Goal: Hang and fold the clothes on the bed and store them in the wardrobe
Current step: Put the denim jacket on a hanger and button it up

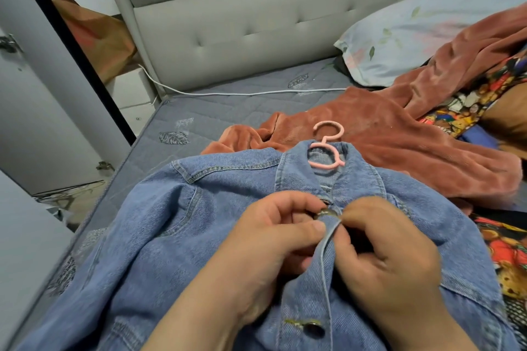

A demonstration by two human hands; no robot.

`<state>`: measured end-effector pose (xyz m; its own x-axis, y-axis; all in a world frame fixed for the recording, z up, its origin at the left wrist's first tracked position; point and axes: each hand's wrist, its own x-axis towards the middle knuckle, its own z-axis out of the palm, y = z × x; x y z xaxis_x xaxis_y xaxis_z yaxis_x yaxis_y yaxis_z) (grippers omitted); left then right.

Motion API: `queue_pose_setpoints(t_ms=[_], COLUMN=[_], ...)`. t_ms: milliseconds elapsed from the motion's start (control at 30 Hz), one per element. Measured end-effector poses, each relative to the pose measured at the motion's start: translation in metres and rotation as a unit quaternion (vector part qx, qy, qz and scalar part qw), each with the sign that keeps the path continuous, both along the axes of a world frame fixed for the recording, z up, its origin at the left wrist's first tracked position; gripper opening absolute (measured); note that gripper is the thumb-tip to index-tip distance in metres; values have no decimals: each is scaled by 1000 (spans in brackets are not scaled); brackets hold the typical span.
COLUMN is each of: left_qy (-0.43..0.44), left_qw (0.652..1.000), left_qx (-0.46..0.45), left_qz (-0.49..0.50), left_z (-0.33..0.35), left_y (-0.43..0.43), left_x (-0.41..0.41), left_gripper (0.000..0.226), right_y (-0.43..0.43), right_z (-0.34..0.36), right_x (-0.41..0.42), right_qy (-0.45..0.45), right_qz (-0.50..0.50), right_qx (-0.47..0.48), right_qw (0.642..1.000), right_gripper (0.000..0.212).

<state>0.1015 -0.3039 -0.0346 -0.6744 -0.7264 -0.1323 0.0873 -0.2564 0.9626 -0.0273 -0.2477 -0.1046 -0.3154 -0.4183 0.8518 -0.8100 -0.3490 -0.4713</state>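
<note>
A blue denim jacket (pixel 159 236) lies front-up on the grey quilted mattress (pixel 228 111), with a pink plastic hanger (pixel 328 148) inside its collar and the hook sticking out past the neck. My left hand (pixel 273 242) and my right hand (pixel 382 251) pinch the two front plackets together at the top metal button (pixel 326 213). A second metal button (pixel 313 329) shows lower down, near the bottom edge. Behind the jacket lies a rust-brown velvet garment (pixel 385 137).
A colourful bear-print cloth (pixel 507 259) lies at the right. A pale floral pillow (pixel 427 25) rests against the grey padded headboard (pixel 256 23). A white cable (pixel 228 92) runs across the mattress. The grey wardrobe door (pixel 37 94) stands at the left.
</note>
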Motion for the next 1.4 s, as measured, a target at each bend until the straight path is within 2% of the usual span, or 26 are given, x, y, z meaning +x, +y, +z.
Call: queue_pose_setpoints(t_ms=[133,233,367,467,533,700,867,1100,1200,1400], left_qy=[-31,-59,-48,-24,-24,4,4,-31,-39,-77], left_qw=[994,982,994,999,998,998,991,984,988,988], left_qx=[-104,-177,-93,-45,-54,-41,-119,-167,-145,-131], left_qz=[29,38,16,-2,2,46,55,45,38,23], left_z=[7,9,4,-2,-7,-18,-22,-22,-20,-15], left_y=[2,-1,-6,-7,-7,-6,-5,-2,2,-6], left_x=[-8,-11,-8,-6,-5,-4,-2,-1,-4,-13], left_gripper=[12,29,40,20,7,7,26,26,34,25], right_y=[1,2,2,0,-2,-4,-3,-2,-1,0], right_z=[1,1,2,4,5,6,6,7,8,9], right_x=[0,-1,1,1,0,-3,-4,-3,-1,0], right_qy=[-5,-13,3,-6,-8,-11,-12,-1,-1,-42], right_qz=[21,37,23,24,33,53,67,79,64,61], right_qx=[-8,-19,-28,-22,-10,33,35,34,25,20], right_qw=[1000,999,999,999,999,998,997,996,998,997], right_gripper=[23,17,19,14,16,17,19,13,15,14])
